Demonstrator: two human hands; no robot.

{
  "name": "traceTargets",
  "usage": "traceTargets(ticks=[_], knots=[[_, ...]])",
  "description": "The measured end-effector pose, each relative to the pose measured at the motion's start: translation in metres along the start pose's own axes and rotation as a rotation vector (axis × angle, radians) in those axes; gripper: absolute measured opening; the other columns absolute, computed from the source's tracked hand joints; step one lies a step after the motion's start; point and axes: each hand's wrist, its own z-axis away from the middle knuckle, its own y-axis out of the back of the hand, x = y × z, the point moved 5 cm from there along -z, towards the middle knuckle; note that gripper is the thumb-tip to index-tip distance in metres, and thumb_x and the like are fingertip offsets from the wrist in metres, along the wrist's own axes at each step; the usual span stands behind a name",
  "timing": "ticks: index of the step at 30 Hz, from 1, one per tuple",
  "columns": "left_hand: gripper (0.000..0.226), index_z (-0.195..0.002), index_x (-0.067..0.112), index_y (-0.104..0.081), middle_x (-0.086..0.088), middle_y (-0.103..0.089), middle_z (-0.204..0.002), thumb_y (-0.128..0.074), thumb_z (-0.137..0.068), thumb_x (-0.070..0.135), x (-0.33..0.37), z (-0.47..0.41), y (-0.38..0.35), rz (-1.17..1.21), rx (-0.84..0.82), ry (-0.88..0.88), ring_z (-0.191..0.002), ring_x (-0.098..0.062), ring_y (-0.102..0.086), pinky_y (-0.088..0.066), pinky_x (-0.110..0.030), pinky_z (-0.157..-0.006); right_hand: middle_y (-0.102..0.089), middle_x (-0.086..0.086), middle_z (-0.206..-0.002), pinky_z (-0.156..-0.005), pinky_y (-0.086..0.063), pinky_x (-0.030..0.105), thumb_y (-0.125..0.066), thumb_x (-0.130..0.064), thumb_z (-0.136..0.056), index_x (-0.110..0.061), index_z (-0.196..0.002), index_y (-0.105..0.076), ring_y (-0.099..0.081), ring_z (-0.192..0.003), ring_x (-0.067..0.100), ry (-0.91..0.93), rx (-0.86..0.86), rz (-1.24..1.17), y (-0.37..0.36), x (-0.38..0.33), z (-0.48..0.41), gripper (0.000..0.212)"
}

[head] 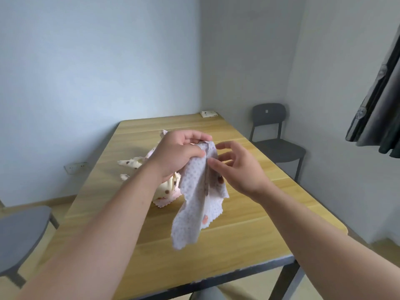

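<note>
Left hand (pixel 179 152) gripped the dotted cloth (pixel 194 202) by its top, and the cloth hung lengthwise above the desk (pixel 259 224). Right hand (pixel 240 169), fingers loosely spread, was just beside its right edge, gripping nothing.

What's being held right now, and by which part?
The left hand grips the lilac dotted cloth by its bunched top edge; the rest hangs over the table. The fingers of the right hand are at its side edge; a pinch cannot be told.

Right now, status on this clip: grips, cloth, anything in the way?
Left grip holds the dotted cloth by its top, hanging over the table. Right grip open, fingertips at the cloth's edge. Cloth pile behind, not in the way.
</note>
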Motion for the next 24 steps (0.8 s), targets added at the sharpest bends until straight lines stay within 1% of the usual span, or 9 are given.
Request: traceTargets(ticks=[2, 5, 7, 10, 13, 16, 20, 22, 24], knots=[[0.028, -0.100, 0.019, -0.077, 0.008, -0.077, -0.091, -0.070, -0.086, -0.004, -0.005, -0.005, -0.003, -0.015, 0.028, -0.009, -0.089, -0.003, -0.070, -0.052, -0.018, -0.076, -0.066, -0.010, -0.101, -0.061, -0.054, 0.022, -0.074, -0.041, -0.088, -0.025, -0.107, -0.053, -0.069, -0.074, 0.005, -0.007, 0.100, 0.052, 0.002, 0.007, 0.000, 0.032], [0.023, -0.096, 0.022, -0.075, 0.004, -0.076, -0.093, -0.076, -0.086, 0.002, -0.013, -0.013, -0.007, -0.054, 0.084, -0.017, -0.086, -0.002, -0.069, -0.053, -0.020, -0.080, -0.056, -0.010, -0.084, -0.059, -0.038, 0.020, -0.073, -0.040, -0.088, -0.025, -0.081, -0.045, -0.054, -0.069, 0.004, 0.018, 0.237, 0.235, 0.006, 0.019, -0.003, 0.032], [0.020, -0.095, 0.025, -0.074, 0.001, -0.075, -0.095, -0.079, -0.084, 0.008, -0.017, -0.014, -0.008, -0.114, 0.107, -0.022, -0.089, -0.008, -0.071, -0.056, -0.025, -0.085, -0.052, -0.015, -0.070, -0.056, -0.032, 0.020, -0.072, -0.040, -0.088, -0.022, -0.075, -0.046, -0.045, -0.061, 0.003, 0.000, 0.214, 0.201, 0.005, 0.026, -0.003, 0.034], [0.017, -0.093, 0.025, -0.076, -0.002, -0.075, -0.095, -0.083, -0.082, 0.013, -0.023, -0.017, -0.015, -0.117, 0.098, -0.008, -0.088, -0.010, -0.071, -0.056, -0.027, -0.088, -0.054, -0.016, -0.055, -0.055, -0.037, 0.019, -0.071, -0.046, -0.090, -0.014, -0.079, -0.057, -0.047, -0.054, 0.003, -0.079, 0.029, -0.067, -0.001, 0.035, -0.004, 0.037], [0.013, -0.091, 0.023, -0.077, -0.008, -0.075, -0.095, -0.085, -0.081, 0.021, -0.027, -0.020, -0.024, -0.116, 0.101, -0.011, -0.085, -0.012, -0.068, -0.055, -0.028, -0.087, -0.061, -0.006, -0.074, -0.061, -0.043, 0.027, -0.075, -0.048, -0.087, -0.013, -0.093, -0.064, -0.052, -0.064, 0.009, -0.106, -0.077, -0.160, -0.005, 0.042, -0.005, 0.038], [0.011, -0.088, 0.019, -0.078, -0.009, -0.076, -0.091, -0.085, -0.082, 0.023, -0.027, -0.022, -0.028, -0.116, 0.109, -0.003, -0.085, -0.019, -0.070, -0.055, -0.030, -0.087, -0.065, -0.003, -0.081, -0.060, -0.045, 0.026, -0.074, -0.041, -0.089, -0.015, -0.097, -0.065, -0.055, -0.065, 0.008, -0.126, -0.087, -0.125, -0.005, 0.047, -0.008, 0.028], [0.013, -0.089, 0.018, -0.078, -0.010, -0.075, -0.089, -0.086, -0.080, 0.023, -0.027, -0.025, -0.024, -0.127, 0.081, 0.015, -0.081, -0.009, -0.066, -0.056, -0.030, -0.087, -0.065, -0.006, -0.068, -0.050, -0.040, 0.020, -0.066, -0.029, -0.093, -0.009, -0.090, -0.067, -0.051, -0.055, 0.007, -0.170, -0.019, -0.056, 0.006, 0.052, -0.016, 0.020], [0.020, -0.093, 0.022, -0.079, 0.000, -0.076, -0.090, -0.089, -0.076, 0.022, -0.029, -0.026, -0.016, -0.170, 0.001, 0.049, -0.088, -0.006, -0.067, -0.054, -0.030, -0.091, -0.065, -0.011, -0.063, -0.049, -0.041, 0.017, -0.067, -0.025, -0.092, -0.013, -0.087, -0.068, -0.052, -0.053, 0.004, -0.191, 0.004, -0.069, 0.014, 0.052, -0.020, 0.014], [0.032, -0.101, 0.026, -0.078, 0.005, -0.076, -0.099, -0.090, -0.072, 0.016, -0.033, -0.024, -0.005, -0.263, -0.137, 0.114, -0.099, -0.004, -0.068, -0.053, -0.027, -0.094, -0.068, -0.008, -0.065, -0.056, -0.047, 0.023, -0.072, -0.023, -0.090, -0.015, -0.082, -0.070, -0.058, -0.057, 0.006, -0.199, 0.001, -0.128, 0.023, 0.050, -0.024, 0.011]])
